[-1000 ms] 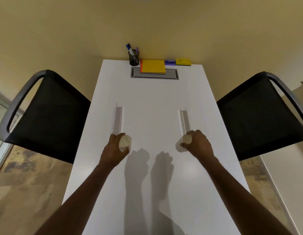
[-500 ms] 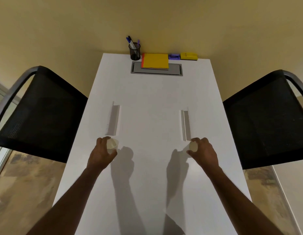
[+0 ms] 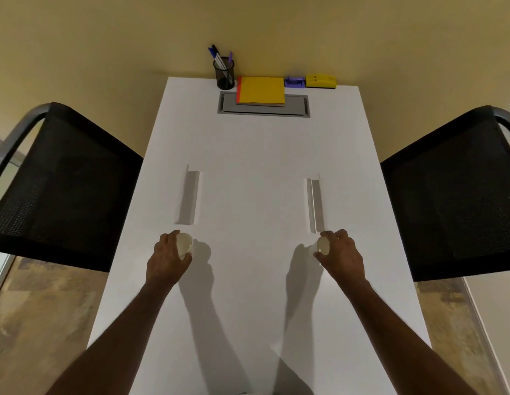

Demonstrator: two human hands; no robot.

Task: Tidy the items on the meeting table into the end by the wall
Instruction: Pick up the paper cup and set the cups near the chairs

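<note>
A long white table (image 3: 253, 155) runs away from me to a yellowish wall (image 3: 134, 29), with a black mesh chair (image 3: 57, 183) out past my left arm and another black chair (image 3: 453, 192) out past my right

My left hand (image 3: 166, 259) has its fingers curled round a small pale cup (image 3: 184, 244), which sits on the table with its mouth tilted toward my right. My right hand (image 3: 340, 255) grips a second pale cup (image 3: 323, 246) the same way, thumb below and fingers over the top, and that cup's mouth faces my left. The two hands are well apart, each nearer its own side edge of the table

Just beyond my left hand stands a white folded name card (image 3: 186, 195), lying lengthways away from me. A second white name card (image 3: 313, 203) stands just beyond my right hand, its near end close to my fingertips

Far ahead of both hands, at the wall end, a black mesh pen pot (image 3: 225, 72) holds several pens. To its right a yellow pad (image 3: 260, 90) lies partly over a grey cable hatch (image 3: 263, 108) set into the tabletop. Right of the pad are a small purple thing (image 3: 294, 82) and, touching it, a yellow block (image 3: 320, 81) against the wall
</note>
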